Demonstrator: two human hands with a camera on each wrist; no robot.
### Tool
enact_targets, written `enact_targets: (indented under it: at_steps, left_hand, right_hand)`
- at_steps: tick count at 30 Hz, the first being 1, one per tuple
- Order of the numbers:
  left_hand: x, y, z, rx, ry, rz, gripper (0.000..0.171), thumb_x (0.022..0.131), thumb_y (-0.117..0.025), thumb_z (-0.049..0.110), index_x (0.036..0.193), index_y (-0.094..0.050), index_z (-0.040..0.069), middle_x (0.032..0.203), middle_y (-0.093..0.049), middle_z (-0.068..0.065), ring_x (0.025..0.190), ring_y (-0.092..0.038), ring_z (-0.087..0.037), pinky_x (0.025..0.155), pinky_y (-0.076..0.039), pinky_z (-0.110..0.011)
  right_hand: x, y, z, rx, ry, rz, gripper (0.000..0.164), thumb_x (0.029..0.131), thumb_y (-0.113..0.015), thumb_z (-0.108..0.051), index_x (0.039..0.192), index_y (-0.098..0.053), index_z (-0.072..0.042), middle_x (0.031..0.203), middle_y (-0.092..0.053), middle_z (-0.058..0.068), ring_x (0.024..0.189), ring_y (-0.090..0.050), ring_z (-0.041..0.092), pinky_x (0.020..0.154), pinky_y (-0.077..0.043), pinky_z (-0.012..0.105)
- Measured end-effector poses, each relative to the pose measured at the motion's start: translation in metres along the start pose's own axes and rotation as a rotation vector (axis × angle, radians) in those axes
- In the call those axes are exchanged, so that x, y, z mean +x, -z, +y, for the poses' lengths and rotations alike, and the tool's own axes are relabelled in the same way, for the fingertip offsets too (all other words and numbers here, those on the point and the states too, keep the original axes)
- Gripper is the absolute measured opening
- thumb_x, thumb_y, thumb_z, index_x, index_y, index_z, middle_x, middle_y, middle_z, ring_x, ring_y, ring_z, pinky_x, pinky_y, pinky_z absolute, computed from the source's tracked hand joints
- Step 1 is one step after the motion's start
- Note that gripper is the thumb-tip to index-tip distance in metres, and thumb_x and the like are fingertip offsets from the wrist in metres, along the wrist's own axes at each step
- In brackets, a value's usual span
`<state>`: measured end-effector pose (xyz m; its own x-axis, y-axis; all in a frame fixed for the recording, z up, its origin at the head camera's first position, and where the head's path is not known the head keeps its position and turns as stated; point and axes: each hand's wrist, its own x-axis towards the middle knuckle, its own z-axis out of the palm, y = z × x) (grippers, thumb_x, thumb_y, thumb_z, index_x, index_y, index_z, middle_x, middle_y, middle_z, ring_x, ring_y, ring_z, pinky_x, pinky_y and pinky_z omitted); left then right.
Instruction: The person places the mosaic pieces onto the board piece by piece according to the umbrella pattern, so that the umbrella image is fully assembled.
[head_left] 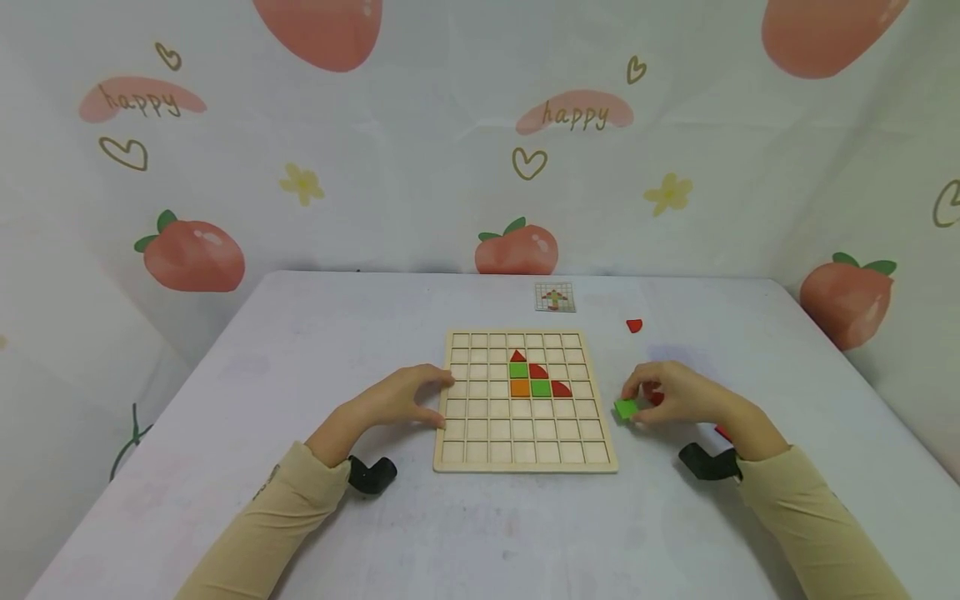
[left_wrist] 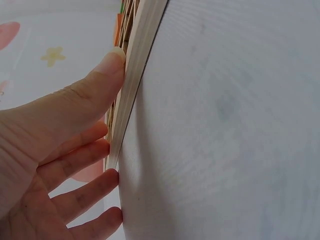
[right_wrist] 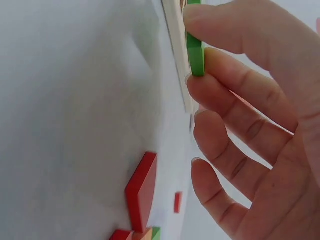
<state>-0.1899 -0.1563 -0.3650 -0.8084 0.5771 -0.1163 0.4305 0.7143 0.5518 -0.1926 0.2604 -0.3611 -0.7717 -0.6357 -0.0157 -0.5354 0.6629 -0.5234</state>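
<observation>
A wooden grid board [head_left: 465,429] lies flat on the white table. Along its left edge rests my left hand [head_left: 397,396], thumb and fingers spread and touching the rim. My right hand [head_left: 678,393] pinches a green square tile [head_left: 626,409] between thumb and fingers, just off the board's right edge. On the grid sit a red triangle [head_left: 517,356], an orange square [head_left: 520,388], two green squares [head_left: 540,388] and two red quarter-circle tiles [head_left: 561,389]. Seen from the right wrist, the green tile [right_wrist: 197,60] is held on its side, its upper part covered by the thumb.
Behind the board lies a small pattern card [head_left: 555,297]. A red tile [head_left: 634,325] is to its right. More loose tiles lie under and behind my right hand, including a red block [right_wrist: 142,192]. A patterned cloth [head_left: 420,167] hangs beyond the table.
</observation>
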Motion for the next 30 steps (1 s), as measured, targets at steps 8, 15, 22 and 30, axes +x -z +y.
enact_targets:
  at_steps: [8, 15, 22, 30]
  left_hand:
    - [0.001, 0.000, -0.001, 0.018, 0.003, -0.001, 0.062, 0.076, -0.076, 0.027, 0.128, -0.054, 0.002, 0.137, -0.051, -0.016, 0.132, -0.042, -0.034, 0.112, -0.034, -0.048]
    - [0.001, 0.000, -0.001, 0.008, -0.002, 0.004, 0.062, 0.076, -0.077, 0.026, 0.128, -0.054, 0.002, 0.137, -0.051, -0.015, 0.131, -0.042, -0.034, 0.111, -0.034, -0.048]
    - [0.000, -0.001, -0.001, 0.014, -0.009, 0.003, 0.062, 0.076, -0.076, 0.026, 0.128, -0.054, 0.002, 0.137, -0.051, -0.016, 0.131, -0.042, -0.034, 0.111, -0.034, -0.048]
    - [0.001, 0.000, -0.001, 0.017, -0.008, 0.003, 0.062, 0.076, -0.076, 0.027, 0.128, -0.054, 0.001, 0.137, -0.051, -0.016, 0.131, -0.042, -0.034, 0.111, -0.034, -0.048]
  right_hand:
    - [0.009, 0.002, -0.014, 0.043, 0.008, 0.003, 0.017, 0.076, -0.075, -0.013, 0.091, -0.067, -0.011, 0.088, -0.066, -0.004, 0.075, -0.053, 0.010, 0.064, -0.050, 0.020]
    - [0.021, -0.002, -0.021, 0.006, 0.100, 0.022, 0.020, 0.077, -0.075, -0.013, 0.095, -0.068, -0.011, 0.092, -0.067, -0.004, 0.077, -0.055, 0.009, 0.071, -0.051, 0.022]
    - [0.034, -0.006, -0.036, 0.027, 0.085, -0.012, 0.018, 0.078, -0.072, -0.011, 0.096, -0.069, -0.011, 0.093, -0.066, -0.002, 0.081, -0.059, 0.015, 0.072, -0.055, 0.025]
    - [0.045, -0.008, -0.051, 0.021, 0.092, -0.030, 0.019, 0.078, -0.074, -0.013, 0.096, -0.069, -0.011, 0.093, -0.064, -0.003, 0.082, -0.058, 0.014, 0.073, -0.054, 0.024]
